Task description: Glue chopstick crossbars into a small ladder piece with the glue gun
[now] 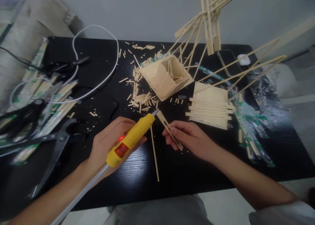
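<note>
My left hand (112, 136) is wrapped round a yellow hot glue gun (133, 138) with a red light lit on its side. A pale rod or cord runs from its rear toward the lower left. The gun's metal tip is at the far end of a small flat piece of joined wooden sticks (163, 120); whether they touch I cannot tell. That piece is pinched between the thumb and fingers of my right hand (189, 138). Between the hands, a single thin stick (155, 156) lies on the black table (134, 189).
A built-up wooden stick structure (169, 77) stands at the back, cut stick bits (142, 98) beside it. Right of it lies a wooden panel (211, 103) with sticks across. Scissors (31, 110), pliers (61, 138), a white cable (117, 51) and bagged sticks (59, 110) crowd the left.
</note>
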Motion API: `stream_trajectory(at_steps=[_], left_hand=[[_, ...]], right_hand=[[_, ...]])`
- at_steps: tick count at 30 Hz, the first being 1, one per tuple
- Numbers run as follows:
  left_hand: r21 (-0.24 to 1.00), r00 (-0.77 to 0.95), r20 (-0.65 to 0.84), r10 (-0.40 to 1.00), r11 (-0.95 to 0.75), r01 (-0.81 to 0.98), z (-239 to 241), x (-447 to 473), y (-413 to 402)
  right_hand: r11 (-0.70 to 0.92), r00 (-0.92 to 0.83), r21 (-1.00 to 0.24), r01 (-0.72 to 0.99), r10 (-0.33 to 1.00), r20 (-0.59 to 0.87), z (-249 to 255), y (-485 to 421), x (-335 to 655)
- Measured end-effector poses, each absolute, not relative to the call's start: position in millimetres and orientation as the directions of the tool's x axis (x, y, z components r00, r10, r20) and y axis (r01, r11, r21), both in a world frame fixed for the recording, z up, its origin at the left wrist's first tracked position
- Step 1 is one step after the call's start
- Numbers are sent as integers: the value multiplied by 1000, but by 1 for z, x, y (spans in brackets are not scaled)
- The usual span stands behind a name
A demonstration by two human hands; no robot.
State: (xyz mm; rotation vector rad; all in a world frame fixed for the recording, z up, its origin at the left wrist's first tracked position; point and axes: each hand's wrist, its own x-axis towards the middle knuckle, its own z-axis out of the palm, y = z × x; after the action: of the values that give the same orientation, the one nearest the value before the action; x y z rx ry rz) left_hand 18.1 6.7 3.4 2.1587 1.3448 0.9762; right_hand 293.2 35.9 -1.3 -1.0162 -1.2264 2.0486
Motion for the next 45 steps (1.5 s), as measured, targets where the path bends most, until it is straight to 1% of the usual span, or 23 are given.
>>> stream_trajectory(at_steps=[3,8,18,26,33,39,41,45], left_hand=[[680,266,336,903,-429,594,2,18,5],[712,241,270,932,-362,601,2,19,3],[716,246,322,914,-405,568,5,18,7],[729,282,299,911,-409,548,2,17,7],[720,328,278,903,-422,551,0,18,6],[752,224,291,930,-367,547,3,20,11],[755,192,289,938,-347,557,3,20,12],[747,198,288,937,-349,566,1,21,10]], right_hand=[[-448,-577,-891,-72,748,-329,-1,36,293],[-450,-579,-889,-84,748,-324,-3,37,293],[-427,-585,-900,-90,754,-299,-3,36,294],[-429,-582,-898,-101,758,-296,-4,37,294],[-484,-585,-853,-195,755,-295,-10,36,295],[-530,-562,-805,-265,764,-317,-8,37,295],[-528,-556,-806,-266,767,-319,-7,37,295],[-519,-536,-822,-234,774,-336,-6,36,294]])
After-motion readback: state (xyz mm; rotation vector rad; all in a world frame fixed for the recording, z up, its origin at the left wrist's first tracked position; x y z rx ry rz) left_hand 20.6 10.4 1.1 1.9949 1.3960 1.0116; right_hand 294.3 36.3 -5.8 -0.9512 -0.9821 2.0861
